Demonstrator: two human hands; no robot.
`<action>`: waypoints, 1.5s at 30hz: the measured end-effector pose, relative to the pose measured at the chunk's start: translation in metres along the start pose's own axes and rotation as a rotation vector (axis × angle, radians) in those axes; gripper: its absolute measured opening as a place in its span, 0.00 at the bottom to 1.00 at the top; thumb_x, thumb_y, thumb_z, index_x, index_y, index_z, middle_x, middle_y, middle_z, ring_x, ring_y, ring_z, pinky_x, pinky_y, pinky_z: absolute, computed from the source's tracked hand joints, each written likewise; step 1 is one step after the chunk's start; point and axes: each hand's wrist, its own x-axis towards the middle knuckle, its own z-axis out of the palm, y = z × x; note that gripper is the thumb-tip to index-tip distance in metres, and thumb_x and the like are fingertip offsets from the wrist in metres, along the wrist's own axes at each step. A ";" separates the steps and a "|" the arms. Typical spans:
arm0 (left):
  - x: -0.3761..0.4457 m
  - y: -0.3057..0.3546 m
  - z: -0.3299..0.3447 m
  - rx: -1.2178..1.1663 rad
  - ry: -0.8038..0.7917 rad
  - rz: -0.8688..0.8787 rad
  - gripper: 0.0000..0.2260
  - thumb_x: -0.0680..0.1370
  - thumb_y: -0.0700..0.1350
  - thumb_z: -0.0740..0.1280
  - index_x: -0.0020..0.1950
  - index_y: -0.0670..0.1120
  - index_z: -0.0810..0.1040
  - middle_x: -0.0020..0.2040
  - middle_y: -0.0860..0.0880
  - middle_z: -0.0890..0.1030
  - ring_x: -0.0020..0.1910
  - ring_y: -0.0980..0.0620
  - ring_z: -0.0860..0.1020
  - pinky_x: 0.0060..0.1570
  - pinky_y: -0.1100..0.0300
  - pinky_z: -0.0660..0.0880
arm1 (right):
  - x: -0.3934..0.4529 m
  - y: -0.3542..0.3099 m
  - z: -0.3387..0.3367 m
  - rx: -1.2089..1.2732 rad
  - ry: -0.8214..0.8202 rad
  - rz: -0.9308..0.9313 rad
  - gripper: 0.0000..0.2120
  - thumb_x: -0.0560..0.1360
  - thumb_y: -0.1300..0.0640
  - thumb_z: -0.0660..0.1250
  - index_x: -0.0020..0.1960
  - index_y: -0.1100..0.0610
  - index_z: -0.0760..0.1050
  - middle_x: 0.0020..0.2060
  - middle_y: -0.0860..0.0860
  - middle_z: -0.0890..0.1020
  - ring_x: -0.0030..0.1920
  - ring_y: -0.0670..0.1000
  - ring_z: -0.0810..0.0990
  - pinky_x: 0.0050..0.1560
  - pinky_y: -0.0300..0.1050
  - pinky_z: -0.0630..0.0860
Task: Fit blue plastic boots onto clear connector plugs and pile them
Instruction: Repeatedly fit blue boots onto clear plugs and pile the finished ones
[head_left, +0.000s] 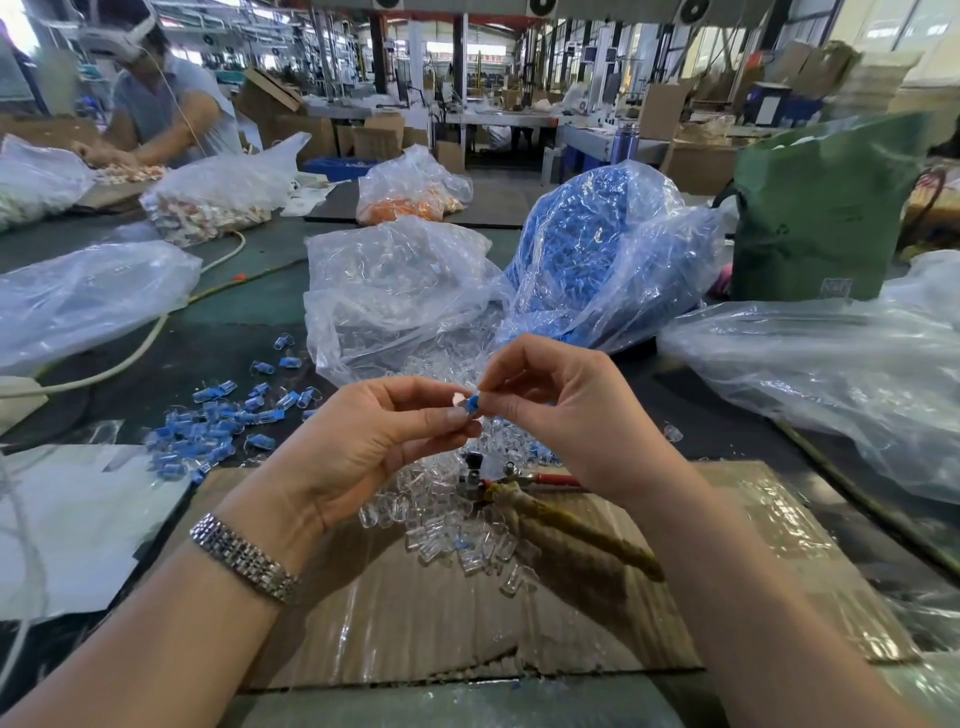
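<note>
Above the loose clear plugs on the table, left hand pinches one clear plug while right hand pinches a blue boot against it, evidently for alignment; finished pile lies left

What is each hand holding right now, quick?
Left hand: fingers pinch the clear connector plug.
Right hand: fingers pinch the blue boot, held against the plug.
</note>
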 end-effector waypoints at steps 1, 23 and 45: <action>0.000 0.000 0.000 0.004 0.000 0.005 0.11 0.67 0.32 0.74 0.48 0.37 0.87 0.50 0.36 0.86 0.49 0.42 0.86 0.46 0.59 0.82 | 0.000 0.000 0.001 -0.022 -0.001 -0.008 0.08 0.74 0.62 0.76 0.44 0.51 0.80 0.40 0.49 0.85 0.44 0.52 0.85 0.52 0.53 0.82; 0.003 0.005 -0.011 -0.136 0.157 0.077 0.10 0.69 0.32 0.72 0.49 0.37 0.86 0.52 0.34 0.85 0.48 0.43 0.86 0.45 0.60 0.83 | -0.012 -0.010 -0.024 -0.652 -0.437 0.435 0.11 0.70 0.43 0.70 0.40 0.50 0.80 0.31 0.46 0.81 0.31 0.43 0.77 0.31 0.40 0.72; -0.001 0.000 0.011 0.197 0.158 0.380 0.08 0.67 0.42 0.76 0.46 0.47 0.87 0.48 0.46 0.88 0.50 0.52 0.85 0.51 0.65 0.79 | -0.011 -0.024 -0.015 -0.149 -0.402 0.438 0.15 0.83 0.50 0.64 0.46 0.62 0.75 0.44 0.59 0.85 0.48 0.61 0.85 0.53 0.61 0.82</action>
